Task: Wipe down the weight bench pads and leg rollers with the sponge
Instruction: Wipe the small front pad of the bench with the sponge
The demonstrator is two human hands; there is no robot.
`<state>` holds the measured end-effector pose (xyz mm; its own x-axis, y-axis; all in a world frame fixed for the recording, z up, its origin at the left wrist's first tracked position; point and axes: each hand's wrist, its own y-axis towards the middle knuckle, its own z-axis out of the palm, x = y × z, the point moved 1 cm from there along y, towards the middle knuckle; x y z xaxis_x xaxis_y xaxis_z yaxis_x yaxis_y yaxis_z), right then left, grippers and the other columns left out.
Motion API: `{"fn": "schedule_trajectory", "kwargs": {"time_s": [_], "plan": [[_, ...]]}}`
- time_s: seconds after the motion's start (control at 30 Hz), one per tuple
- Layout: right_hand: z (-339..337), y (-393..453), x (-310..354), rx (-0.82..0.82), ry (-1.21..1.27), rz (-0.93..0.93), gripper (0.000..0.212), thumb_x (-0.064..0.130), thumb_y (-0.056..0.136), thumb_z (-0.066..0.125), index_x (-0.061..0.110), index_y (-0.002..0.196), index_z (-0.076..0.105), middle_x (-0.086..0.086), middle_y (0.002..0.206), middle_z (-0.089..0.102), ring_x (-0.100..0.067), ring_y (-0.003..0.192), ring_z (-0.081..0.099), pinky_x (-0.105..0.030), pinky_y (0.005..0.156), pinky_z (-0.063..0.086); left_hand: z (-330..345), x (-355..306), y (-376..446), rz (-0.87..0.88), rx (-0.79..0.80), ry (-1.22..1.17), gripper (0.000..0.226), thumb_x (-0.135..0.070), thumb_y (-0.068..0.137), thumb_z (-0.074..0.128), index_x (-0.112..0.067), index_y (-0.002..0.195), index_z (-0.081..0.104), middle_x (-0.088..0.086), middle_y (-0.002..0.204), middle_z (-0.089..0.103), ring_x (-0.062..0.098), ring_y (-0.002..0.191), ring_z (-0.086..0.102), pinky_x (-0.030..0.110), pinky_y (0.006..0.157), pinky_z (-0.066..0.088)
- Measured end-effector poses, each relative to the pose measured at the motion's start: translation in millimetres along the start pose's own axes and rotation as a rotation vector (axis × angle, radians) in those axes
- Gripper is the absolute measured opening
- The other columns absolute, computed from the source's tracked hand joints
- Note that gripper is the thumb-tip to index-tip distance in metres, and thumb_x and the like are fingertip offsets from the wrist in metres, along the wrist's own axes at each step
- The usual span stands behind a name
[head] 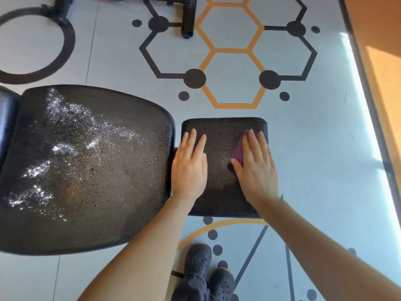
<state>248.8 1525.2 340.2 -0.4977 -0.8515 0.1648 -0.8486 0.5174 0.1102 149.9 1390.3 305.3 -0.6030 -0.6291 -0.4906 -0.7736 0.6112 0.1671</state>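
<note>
1. A black metal frame (187, 16) stands at the upper centre on the patterned floor (325, 127); grey clogs (198, 260) show at the bottom.
2. On the bench, the left hand (189, 166) lies flat with straight fingers on the small seat pad (221, 148), right of the large back pad (86, 166).
3. The right hand (255, 168) presses flat on the purple sponge (239, 152), which it mostly hides.
4. The leg roller (7, 118) is cut off at the left edge.

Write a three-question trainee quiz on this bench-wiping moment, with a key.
1. True or false: the right hand lies flat on the purple sponge.
2. Which pad shows shiny wet streaks? A. large pad B. small pad
3. Fill in: the left hand rests on the ____ pad.

Key: 1 true; 2 A; 3 small
</note>
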Motion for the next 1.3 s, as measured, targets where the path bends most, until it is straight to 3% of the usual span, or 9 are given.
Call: {"fn": "schedule_trajectory", "kwargs": {"time_s": [0.23,0.4,0.53,0.67,0.8,0.93,1.1,1.3], "plan": [[3.8,51.4,-9.6,0.04,0.086,0.018,0.06,0.03,0.097,0.051,-0.002,0.145,0.034,-0.016,0.155,0.029,-0.036,0.145,0.018,-0.044,0.119,0.019,-0.7,0.0,0.4,0.004,-0.01,-0.009,0.042,-0.016,0.097,0.039,-0.009,0.138,0.049,0.013,0.151,0.036,0.029,0.142,0.028,0.043,0.113,0.03],[1.4,6.2,-5.2,0.013,0.097,0.032,0.06,0.036,0.095,0.038,-0.001,0.142,0.041,-0.015,0.153,0.034,-0.034,0.144,0.024,-0.043,0.116,0.026,-0.1,0.8,0.4,0.006,0.003,-0.004,0.043,-0.017,0.097,0.039,-0.009,0.138,0.048,0.013,0.151,0.036,0.029,0.143,0.027,0.044,0.113,0.03],[-1.6,-39.9,-2.5,-0.015,0.096,0.029,0.059,0.036,0.096,0.041,-0.001,0.142,0.041,-0.013,0.152,0.036,-0.032,0.143,0.026,-0.042,0.116,0.027,-0.4,-0.2,0.4,0.0,0.01,0.006,0.043,-0.018,0.097,0.037,-0.01,0.139,0.048,0.013,0.151,0.036,0.029,0.142,0.027,0.043,0.113,0.03],[-2.1,-32.8,-9.4,0.019,0.115,0.018,0.059,0.037,0.096,0.039,0.001,0.143,0.04,-0.012,0.153,0.033,-0.03,0.144,0.024,-0.038,0.117,0.023,-0.9,-0.4,0.3,-0.004,0.015,0.01,0.044,-0.019,0.098,0.037,-0.01,0.139,0.048,0.013,0.151,0.036,0.029,0.143,0.027,0.043,0.113,0.03],[-1.6,14.7,-19.7,0.033,0.175,0.05,0.057,0.023,0.097,0.052,-0.001,0.145,0.034,-0.014,0.156,0.027,-0.033,0.146,0.016,-0.032,0.117,0.012,-1.5,-1.3,-0.2,0.002,0.011,0.014,0.043,-0.018,0.098,0.036,-0.009,0.139,0.048,0.013,0.151,0.036,0.029,0.142,0.027,0.042,0.113,0.03],[-1.7,41.5,-19.6,0.046,0.211,0.076,0.057,0.019,0.099,0.048,0.001,0.149,0.028,-0.012,0.159,0.021,-0.031,0.148,0.008,-0.029,0.116,0.009,-1.3,-1.0,0.1,0.006,0.009,0.02,0.043,-0.019,0.098,0.036,-0.009,0.139,0.048,0.014,0.151,0.036,0.029,0.142,0.028,0.042,0.114,0.03],[-2.2,8.8,-15.0,-0.001,0.187,0.051,0.053,0.017,0.097,0.051,-0.003,0.144,0.037,-0.015,0.155,0.028,-0.035,0.145,0.017,-0.034,0.117,0.015,-1.6,-1.3,1.1,-0.011,0.042,0.036,0.045,-0.021,0.098,0.035,-0.01,0.139,0.048,0.014,0.151,0.036,0.03,0.142,0.029,0.044,0.112,0.031],[-8.6,-66.6,-12.4,0.023,0.177,0.0,0.054,0.027,0.097,0.04,-0.002,0.142,0.04,-0.015,0.152,0.035,-0.034,0.144,0.023,-0.035,0.119,0.016,-8.5,-2.6,-5.8,-0.021,0.066,0.042,0.046,-0.023,0.096,0.036,-0.01,0.137,0.049,0.013,0.15,0.038,0.03,0.14,0.032,0.043,0.111,0.034]]}}
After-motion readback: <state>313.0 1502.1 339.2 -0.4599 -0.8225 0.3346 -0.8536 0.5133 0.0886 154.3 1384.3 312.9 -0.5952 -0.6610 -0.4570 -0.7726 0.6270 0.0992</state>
